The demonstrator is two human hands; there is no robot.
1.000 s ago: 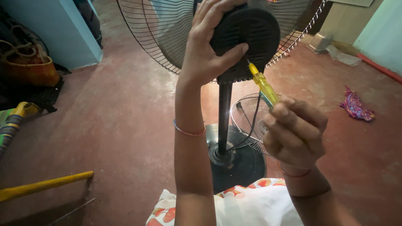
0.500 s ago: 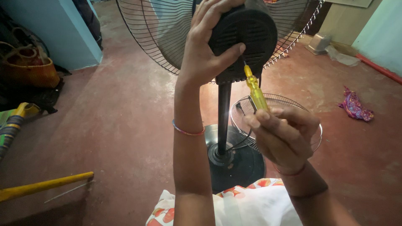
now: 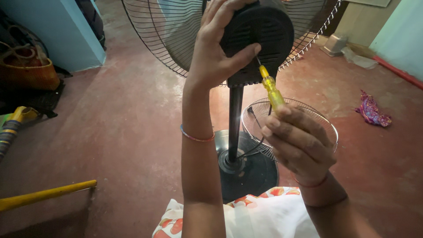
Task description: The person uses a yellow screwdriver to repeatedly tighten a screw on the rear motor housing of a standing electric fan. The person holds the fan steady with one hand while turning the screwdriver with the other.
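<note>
A: Where's the driver relative to the motor housing (image 3: 257, 42)?

B: My right hand (image 3: 299, 143) sits below and right of the housing, grip clamped around the yellow screwdriver (image 3: 271, 90) handle. Long axis runs up and left from the fist; the thin metal tip meets the housing's lower right edge, just beside my left thumb. Can't see a screw head, the tip hides that spot.

A: Left hand?

B: Left hand (image 3: 218, 50) is the nearer one: wrapped on the housing's left side, grip closed on it, thumb across the front, fingers over the top.

A: Materials?

B: Housing is matte black plastic, rounded, ribbed with fine vent slots. Driver handle is translucent yellow plastic, slim, faceted. Rear guard (image 3: 163, 31) behind the housing is thin wire, radial spokes. Black pole (image 3: 235, 123) drops straight down from the housing to a round dark base (image 3: 251, 176). A second round wire guard (image 3: 255, 119) lies on the floor right of the pole, under my right hand. Floor (image 3: 123, 132) is worn red cement.
</note>
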